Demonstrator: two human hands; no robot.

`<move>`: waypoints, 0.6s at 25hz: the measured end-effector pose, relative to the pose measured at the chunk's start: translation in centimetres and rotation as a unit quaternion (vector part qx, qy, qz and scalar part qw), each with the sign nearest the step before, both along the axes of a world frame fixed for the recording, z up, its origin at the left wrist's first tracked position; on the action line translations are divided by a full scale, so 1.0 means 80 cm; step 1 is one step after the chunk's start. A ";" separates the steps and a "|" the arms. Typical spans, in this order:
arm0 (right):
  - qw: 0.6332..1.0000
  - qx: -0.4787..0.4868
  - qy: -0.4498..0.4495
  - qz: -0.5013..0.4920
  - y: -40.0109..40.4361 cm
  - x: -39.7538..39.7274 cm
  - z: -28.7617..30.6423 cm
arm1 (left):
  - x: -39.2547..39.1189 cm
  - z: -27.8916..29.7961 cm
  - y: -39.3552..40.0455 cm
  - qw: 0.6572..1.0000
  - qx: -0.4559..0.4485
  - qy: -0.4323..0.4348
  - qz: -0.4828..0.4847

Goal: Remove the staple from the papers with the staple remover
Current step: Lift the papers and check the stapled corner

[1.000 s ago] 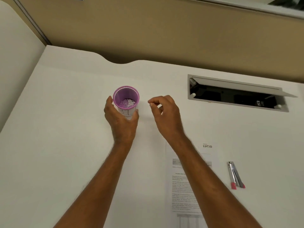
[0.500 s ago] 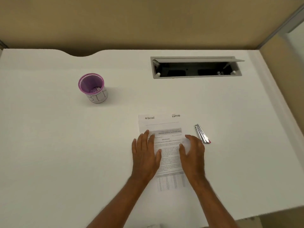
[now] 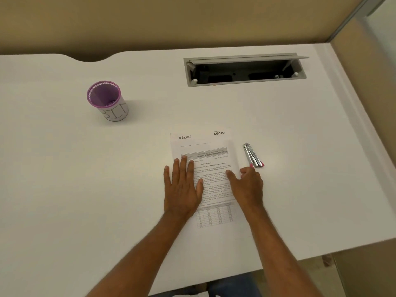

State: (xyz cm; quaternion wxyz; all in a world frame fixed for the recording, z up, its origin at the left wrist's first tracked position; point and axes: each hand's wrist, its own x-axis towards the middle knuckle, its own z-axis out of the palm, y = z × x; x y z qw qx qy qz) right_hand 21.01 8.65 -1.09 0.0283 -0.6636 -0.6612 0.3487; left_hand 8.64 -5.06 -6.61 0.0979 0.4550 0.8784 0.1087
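Note:
The printed papers [image 3: 203, 146] lie flat on the white desk, near its front edge. My left hand [image 3: 182, 189] rests palm down on their left half, fingers spread. My right hand [image 3: 246, 185] sits at the papers' right edge with its thumb on the sheet and its fingers curled toward the desk. The metal staple remover [image 3: 252, 155] with a pink end lies just beyond the right hand, not held. I cannot make out a staple on the papers.
A purple cup [image 3: 107, 99] with a white label marked BIN stands at the back left. An open grey cable tray [image 3: 244, 70] is set into the desk at the back right. The desk's right edge meets a beige partition.
Both hands left the purple cup and came down onto the papers. Since half a second ago the right hand has slid a little toward the sheet's right edge.

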 end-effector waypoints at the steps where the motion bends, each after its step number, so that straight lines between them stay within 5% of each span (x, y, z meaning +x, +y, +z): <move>1: 1.000 -0.013 -0.004 -0.003 0.005 -0.001 0.000 | 0.000 0.000 0.000 1.000 -0.001 0.001 0.001; 15: 0.999 -0.034 -0.016 0.013 0.014 -0.007 0.001 | 0.002 -0.006 -0.001 1.000 0.004 0.012 0.001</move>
